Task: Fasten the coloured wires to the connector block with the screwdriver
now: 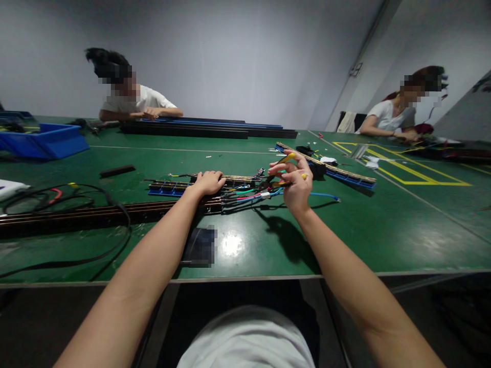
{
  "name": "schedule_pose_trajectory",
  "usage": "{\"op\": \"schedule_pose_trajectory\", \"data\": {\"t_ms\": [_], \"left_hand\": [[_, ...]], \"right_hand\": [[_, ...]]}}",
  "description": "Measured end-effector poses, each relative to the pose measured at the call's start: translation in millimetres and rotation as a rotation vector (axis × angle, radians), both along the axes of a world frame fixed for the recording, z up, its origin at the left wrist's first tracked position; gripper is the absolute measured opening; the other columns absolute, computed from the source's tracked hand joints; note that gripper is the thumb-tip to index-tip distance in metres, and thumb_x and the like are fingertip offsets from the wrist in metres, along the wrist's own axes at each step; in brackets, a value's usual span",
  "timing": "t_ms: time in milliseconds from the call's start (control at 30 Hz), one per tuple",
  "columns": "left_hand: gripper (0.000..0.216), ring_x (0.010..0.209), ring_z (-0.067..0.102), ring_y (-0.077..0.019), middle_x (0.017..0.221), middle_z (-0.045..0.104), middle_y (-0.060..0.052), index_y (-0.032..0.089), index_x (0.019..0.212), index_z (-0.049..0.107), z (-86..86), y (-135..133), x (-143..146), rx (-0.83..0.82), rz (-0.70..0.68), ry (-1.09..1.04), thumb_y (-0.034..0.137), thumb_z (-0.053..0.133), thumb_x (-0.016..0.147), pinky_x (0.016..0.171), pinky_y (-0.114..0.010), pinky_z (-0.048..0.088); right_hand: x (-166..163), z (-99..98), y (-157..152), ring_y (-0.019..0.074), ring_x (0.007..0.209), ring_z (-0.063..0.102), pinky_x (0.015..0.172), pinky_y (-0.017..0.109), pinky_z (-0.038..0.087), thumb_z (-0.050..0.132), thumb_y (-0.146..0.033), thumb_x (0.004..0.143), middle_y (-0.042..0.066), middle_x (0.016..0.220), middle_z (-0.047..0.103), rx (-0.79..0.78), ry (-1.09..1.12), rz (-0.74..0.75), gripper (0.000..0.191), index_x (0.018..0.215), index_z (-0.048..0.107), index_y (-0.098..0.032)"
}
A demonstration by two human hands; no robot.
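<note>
My left hand (209, 182) lies palm down on a long black rail (95, 212) with blue strips, its fingers curled over the rail's end and pressing it to the green table (238, 245). My right hand (293, 181) is raised just right of it, closed around yellow-handled pliers (286, 159). The tool's jaws point down toward a bundle of coloured wires (249, 196) coming out of the rail's end. A blue wire (324, 195) trails off to the right.
Black cables (57, 197) loop at the left. A blue bin (46, 140) stands far left. More long rails (207, 128) lie at the back, another rail (330, 168) at the right. Two other people sit at the far side. A dark blurred item (201, 246) lies near the front edge.
</note>
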State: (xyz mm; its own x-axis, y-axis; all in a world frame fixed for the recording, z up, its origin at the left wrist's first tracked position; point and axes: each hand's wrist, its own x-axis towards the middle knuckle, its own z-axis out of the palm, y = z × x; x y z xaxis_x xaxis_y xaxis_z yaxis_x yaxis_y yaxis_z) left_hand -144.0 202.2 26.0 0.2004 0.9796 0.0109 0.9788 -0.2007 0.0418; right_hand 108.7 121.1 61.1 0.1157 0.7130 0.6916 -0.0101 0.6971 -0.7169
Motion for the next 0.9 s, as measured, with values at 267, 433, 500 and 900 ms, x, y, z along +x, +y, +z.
{"op": "schedule_pose_trajectory", "data": {"t_ms": [267, 433, 500, 900], "left_hand": [[0.052, 0.131, 0.052, -0.033, 0.143, 0.058, -0.014, 0.022, 0.137, 0.056, -1.0, 2.6, -0.8, -0.011, 0.004, -0.002, 0.048, 0.028, 0.101, 0.11, -0.056, 0.034], [0.052, 0.131, 0.052, -0.034, 0.143, 0.058, -0.015, 0.02, 0.137, 0.056, -0.6, 1.7, -0.2, 0.001, -0.01, -0.005, 0.047, 0.029, 0.101, 0.109, -0.057, 0.035], [0.052, 0.131, 0.051, -0.0336, 0.143, 0.058, -0.015, 0.02, 0.137, 0.056, -0.2, 1.1, 0.3, 0.002, -0.009, -0.003, 0.047, 0.029, 0.101, 0.109, -0.057, 0.035], [0.052, 0.133, 0.05, -0.0321, 0.144, 0.057, -0.015, 0.019, 0.137, 0.055, 2.5, -3.2, 3.4, 0.005, 0.016, -0.005, 0.048, 0.029, 0.102, 0.112, -0.054, 0.033]], "right_hand": [[4.3, 15.0, -15.1, 0.0243, 0.09, 0.073, 0.083, 0.042, 0.058, 0.044, -0.018, 0.064, 0.0, 0.075, 0.067, -0.021, -0.074, 0.027, 0.062, 0.125, 0.05, -0.027], [6.0, 17.0, -23.3, 0.0243, 0.096, 0.071, 0.076, 0.038, 0.056, 0.046, -0.017, 0.062, 0.002, 0.091, 0.07, -0.023, -0.229, 0.071, 0.068, 0.129, 0.046, -0.029], [3.8, 11.6, -22.9, 0.0246, 0.098, 0.071, 0.078, 0.039, 0.056, 0.047, -0.015, 0.062, 0.002, 0.094, 0.071, -0.005, -0.265, 0.096, 0.069, 0.13, 0.045, -0.029], [-21.4, -21.1, -26.5, 0.0245, 0.094, 0.061, 0.088, 0.039, 0.053, 0.048, -0.008, 0.067, 0.004, 0.085, 0.067, 0.492, -0.877, 0.166, 0.06, 0.126, 0.049, -0.023]]}}
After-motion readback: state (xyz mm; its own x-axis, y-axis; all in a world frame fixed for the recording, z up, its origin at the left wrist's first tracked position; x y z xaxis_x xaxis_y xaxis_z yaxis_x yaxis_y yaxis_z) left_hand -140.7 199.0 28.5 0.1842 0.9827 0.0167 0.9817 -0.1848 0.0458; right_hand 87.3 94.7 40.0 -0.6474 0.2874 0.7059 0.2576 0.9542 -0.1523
